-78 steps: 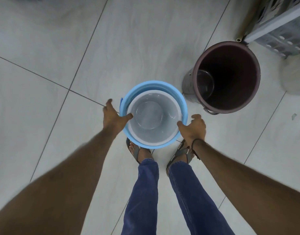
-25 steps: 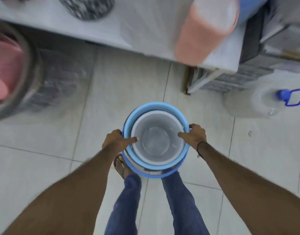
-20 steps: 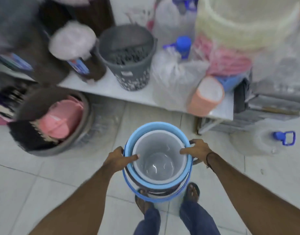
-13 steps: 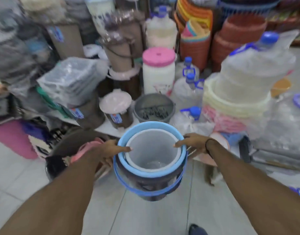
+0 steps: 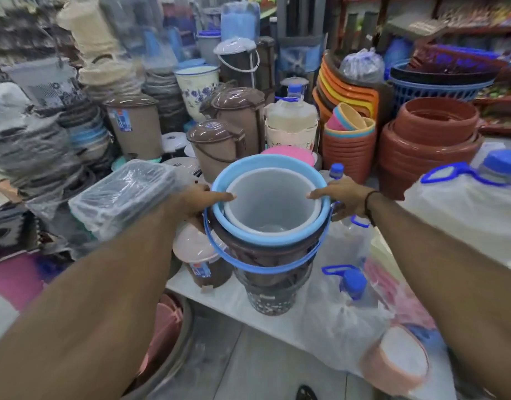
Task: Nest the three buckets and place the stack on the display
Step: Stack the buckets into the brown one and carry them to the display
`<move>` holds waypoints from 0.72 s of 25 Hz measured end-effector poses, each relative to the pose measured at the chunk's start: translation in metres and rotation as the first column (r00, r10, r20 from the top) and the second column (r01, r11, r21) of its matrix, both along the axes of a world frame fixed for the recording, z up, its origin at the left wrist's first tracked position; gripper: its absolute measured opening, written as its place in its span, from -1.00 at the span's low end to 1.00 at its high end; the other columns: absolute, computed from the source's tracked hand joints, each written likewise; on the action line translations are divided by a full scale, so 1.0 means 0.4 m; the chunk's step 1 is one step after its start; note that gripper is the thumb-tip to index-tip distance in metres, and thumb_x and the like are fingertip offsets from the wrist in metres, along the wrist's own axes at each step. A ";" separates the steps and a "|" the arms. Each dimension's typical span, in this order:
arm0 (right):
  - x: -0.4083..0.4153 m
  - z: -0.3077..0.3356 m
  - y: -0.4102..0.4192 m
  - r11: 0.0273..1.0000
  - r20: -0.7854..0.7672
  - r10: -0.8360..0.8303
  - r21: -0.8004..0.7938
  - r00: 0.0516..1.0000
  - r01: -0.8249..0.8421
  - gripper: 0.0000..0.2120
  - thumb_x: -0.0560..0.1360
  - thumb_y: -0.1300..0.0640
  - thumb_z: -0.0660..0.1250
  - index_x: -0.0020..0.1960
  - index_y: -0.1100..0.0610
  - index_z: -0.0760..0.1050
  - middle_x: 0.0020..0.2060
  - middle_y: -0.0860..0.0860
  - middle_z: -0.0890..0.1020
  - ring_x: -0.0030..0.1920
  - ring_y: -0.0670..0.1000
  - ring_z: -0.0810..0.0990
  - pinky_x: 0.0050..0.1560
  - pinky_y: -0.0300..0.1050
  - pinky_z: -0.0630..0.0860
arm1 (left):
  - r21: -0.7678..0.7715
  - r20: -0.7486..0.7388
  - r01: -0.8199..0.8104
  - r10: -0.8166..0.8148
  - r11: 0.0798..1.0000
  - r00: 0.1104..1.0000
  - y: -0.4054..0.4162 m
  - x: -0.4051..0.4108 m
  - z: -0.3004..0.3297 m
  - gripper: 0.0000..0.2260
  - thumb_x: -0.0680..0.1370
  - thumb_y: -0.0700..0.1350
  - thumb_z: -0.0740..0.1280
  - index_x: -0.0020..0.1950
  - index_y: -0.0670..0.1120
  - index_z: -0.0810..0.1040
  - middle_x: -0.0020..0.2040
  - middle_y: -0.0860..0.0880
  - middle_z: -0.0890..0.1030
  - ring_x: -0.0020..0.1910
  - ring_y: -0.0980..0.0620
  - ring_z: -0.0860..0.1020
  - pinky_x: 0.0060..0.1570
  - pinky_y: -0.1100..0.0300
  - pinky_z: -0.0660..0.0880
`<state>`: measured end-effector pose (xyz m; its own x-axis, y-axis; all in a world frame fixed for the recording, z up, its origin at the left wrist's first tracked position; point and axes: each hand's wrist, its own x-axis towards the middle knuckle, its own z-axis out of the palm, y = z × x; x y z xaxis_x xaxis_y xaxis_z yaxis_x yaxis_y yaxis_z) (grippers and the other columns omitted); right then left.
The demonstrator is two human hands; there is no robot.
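Observation:
The three buckets are nested: a white bucket (image 5: 270, 203) sits inside a light blue bucket (image 5: 242, 223), which sits inside a dark brown bucket (image 5: 265, 252) with a blue bail handle hanging in front. I hold the stack in the air over the white display shelf (image 5: 234, 306). My left hand (image 5: 195, 202) grips the rim on the left, thumb over the edge. My right hand (image 5: 342, 196) grips the rim on the right. The stack hangs just above a grey patterned basket (image 5: 270, 301) standing on the shelf.
Goods crowd the shelf: a brown lidded bin (image 5: 203, 264) left of the stack, blue-capped water jugs (image 5: 352, 287) to the right, wrapped trays (image 5: 121, 194), brown lidded buckets (image 5: 216, 148), and terracotta basin stacks (image 5: 427, 140) behind. A dark tub (image 5: 164, 336) stands on the floor below.
I lifted the nested stack from floor level and carried it forward to the display. The view tilted up from the floor to the shelf, and the stack now hangs over the grey basket.

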<state>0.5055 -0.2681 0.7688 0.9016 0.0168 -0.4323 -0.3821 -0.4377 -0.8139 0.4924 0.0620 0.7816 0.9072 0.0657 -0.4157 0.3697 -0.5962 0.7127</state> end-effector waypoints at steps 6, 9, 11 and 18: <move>0.183 -0.238 -0.040 0.999 -0.159 0.045 -0.023 0.986 -0.049 -0.61 0.39 0.13 0.51 0.15 0.24 0.54 -0.13 0.18 0.62 -0.34 0.09 0.61 -0.47 -0.09 0.63 | 0.077 -0.118 -0.040 0.049 0.996 0.992 -0.037 0.189 -0.267 -0.44 0.32 0.22 0.56 0.13 -0.12 0.58 -0.06 -0.15 0.70 -0.24 -0.13 0.71 -0.26 -0.15 0.68; 0.212 -0.382 -0.027 0.996 -0.254 0.060 -0.055 0.965 -0.077 -0.62 0.38 0.17 0.53 0.15 0.23 0.53 -0.07 0.23 0.65 -0.29 0.15 0.65 -0.32 0.09 0.67 | 0.129 -0.223 -0.034 0.063 0.991 0.973 -0.042 0.207 -0.415 -0.41 0.33 0.22 0.54 0.19 -0.11 0.52 -0.04 -0.14 0.68 -0.20 -0.13 0.70 -0.25 -0.06 0.68; 0.228 -0.457 -0.010 0.993 -0.272 0.049 -0.093 0.961 -0.077 -0.61 0.36 0.14 0.54 0.13 0.18 0.54 -0.08 0.20 0.67 -0.26 0.14 0.67 -0.25 0.16 0.67 | 0.195 -0.222 -0.021 0.065 0.981 0.973 -0.044 0.209 -0.496 -0.45 0.40 0.20 0.50 0.24 -0.10 0.49 0.02 -0.12 0.66 -0.12 -0.12 0.68 -0.24 0.07 0.62; 0.305 -0.562 0.043 0.854 -0.182 0.194 -0.452 0.964 -0.257 -0.41 0.35 -0.18 0.44 0.26 0.14 0.50 0.16 0.15 0.61 0.11 0.16 0.59 0.09 -0.04 0.52 | 0.345 -0.220 0.140 -0.065 0.928 0.973 -0.037 0.247 -0.601 -0.50 0.47 0.25 0.37 0.27 -0.04 0.48 0.08 -0.13 0.63 -0.05 -0.16 0.62 -0.03 0.02 0.53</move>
<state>0.6276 -0.2509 0.5441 0.8354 -0.0194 -0.5494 -0.3113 -0.8404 -0.4437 0.5912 0.0474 0.5413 0.8163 0.1548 -0.5565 0.4064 -0.8386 0.3628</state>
